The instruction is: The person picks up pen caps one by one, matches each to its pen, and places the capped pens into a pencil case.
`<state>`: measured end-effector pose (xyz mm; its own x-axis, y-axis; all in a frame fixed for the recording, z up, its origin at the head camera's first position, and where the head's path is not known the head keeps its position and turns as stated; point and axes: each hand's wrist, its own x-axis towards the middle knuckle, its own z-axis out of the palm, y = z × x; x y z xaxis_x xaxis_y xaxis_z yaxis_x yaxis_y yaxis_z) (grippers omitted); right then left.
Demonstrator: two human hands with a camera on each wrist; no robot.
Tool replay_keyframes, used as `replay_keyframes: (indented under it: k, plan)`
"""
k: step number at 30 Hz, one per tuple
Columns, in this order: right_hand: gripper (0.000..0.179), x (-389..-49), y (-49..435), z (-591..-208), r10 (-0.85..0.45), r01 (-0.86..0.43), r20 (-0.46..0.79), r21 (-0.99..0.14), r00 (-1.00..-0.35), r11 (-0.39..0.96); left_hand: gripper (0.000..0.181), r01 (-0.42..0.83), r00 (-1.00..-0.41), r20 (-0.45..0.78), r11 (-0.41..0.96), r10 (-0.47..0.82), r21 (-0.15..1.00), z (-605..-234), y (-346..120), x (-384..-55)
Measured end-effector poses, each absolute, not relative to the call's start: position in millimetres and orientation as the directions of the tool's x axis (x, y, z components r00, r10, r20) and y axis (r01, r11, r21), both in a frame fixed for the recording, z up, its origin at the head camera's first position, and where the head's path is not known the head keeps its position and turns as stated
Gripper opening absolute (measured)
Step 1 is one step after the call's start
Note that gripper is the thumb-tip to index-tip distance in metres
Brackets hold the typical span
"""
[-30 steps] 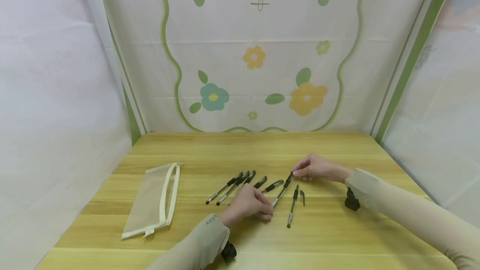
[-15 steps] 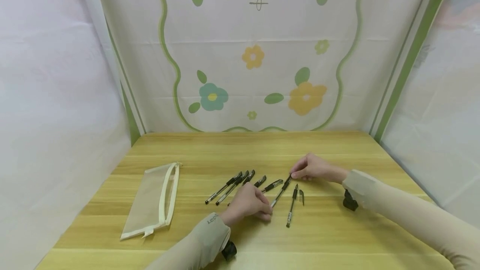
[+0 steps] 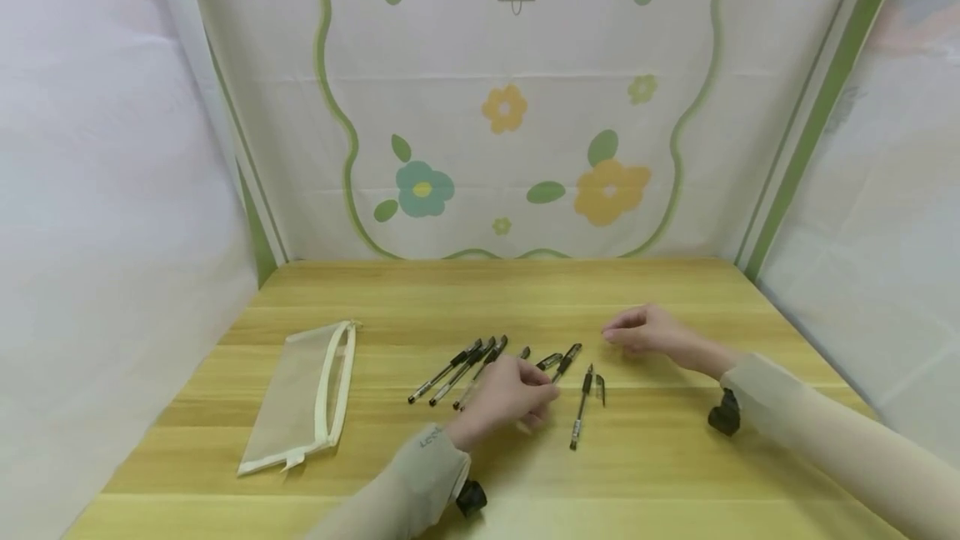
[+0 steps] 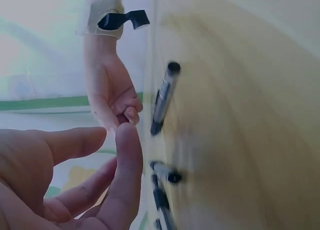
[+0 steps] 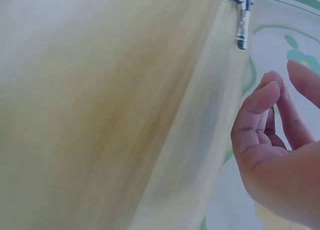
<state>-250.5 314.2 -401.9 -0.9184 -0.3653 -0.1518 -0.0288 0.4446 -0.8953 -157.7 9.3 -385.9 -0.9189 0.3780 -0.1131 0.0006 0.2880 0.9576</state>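
Note:
In the head view my left hand (image 3: 510,394) hovers over the table, its fingers loosely bent and partly covering a row of black gel pens (image 3: 442,377). A gap shows between its thumb and fingers (image 4: 128,165) in the left wrist view; it holds nothing. Just beyond it lies a capped gel pen (image 3: 567,359). To the right of that are an uncapped gel pen (image 3: 581,411), tip pointing away, and a loose pen cap (image 3: 601,390). My right hand (image 3: 660,336), relaxed and with nothing in it, is in the air right of the capped pen.
A beige mesh zip pouch (image 3: 296,398) lies at the left of the wooden table (image 3: 480,290), its zipper side gaping. White fabric walls with printed flowers (image 3: 611,190) enclose the table at the back and both sides.
Both hands have let go of the capped pen, which now lies on the table. My right hand has moved right, away from it; my left has shifted slightly right and away from me.

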Motion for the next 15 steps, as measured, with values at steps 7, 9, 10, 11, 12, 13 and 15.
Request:
replay_keyframes:
  k: [7, 9, 10, 11, 12, 13, 15]
  plan:
    - [0.045, -240.2, 322.9, -398.6, -0.353, 0.024, -0.182, -0.913, -0.918, 0.408, 0.026, -0.016, -0.932, -0.091, 0.210, 0.351, 0.977, -385.7, 35.2, -153.5]
    - [0.045, -236.9, 324.5, -398.7, -0.348, 0.043, -0.192, -0.918, -0.918, 0.395, 0.025, -0.030, -0.933, -0.100, 0.204, 0.347, 0.979, -386.0, 41.8, -152.4]
    - [0.046, -235.3, 325.1, -398.7, -0.346, 0.050, -0.196, -0.919, -0.918, 0.390, 0.025, -0.034, -0.933, -0.103, 0.203, 0.345, 0.979, -386.2, 44.2, -151.9]
    - [0.046, -233.9, 325.6, -398.5, -0.343, 0.057, -0.199, -0.921, -0.918, 0.385, 0.024, -0.037, -0.934, -0.106, 0.203, 0.341, 0.978, -386.9, 46.2, -151.5]
    - [0.046, -232.6, 326.0, -398.4, -0.343, 0.061, -0.199, -0.925, -0.918, 0.375, 0.024, -0.039, -0.934, -0.107, 0.201, 0.340, 0.979, -387.4, 47.7, -151.3]
    - [0.046, -231.5, 326.2, -398.5, -0.342, 0.066, -0.199, -0.929, -0.918, 0.363, 0.023, -0.036, -0.934, -0.104, 0.202, 0.340, 0.979, -388.0, 48.5, -151.1]
    - [0.046, -229.0, 326.2, -398.5, -0.348, 0.067, -0.191, -0.939, -0.918, 0.337, 0.023, -0.034, -0.936, -0.104, 0.205, 0.337, 0.978, -390.0, 49.3, -151.2]
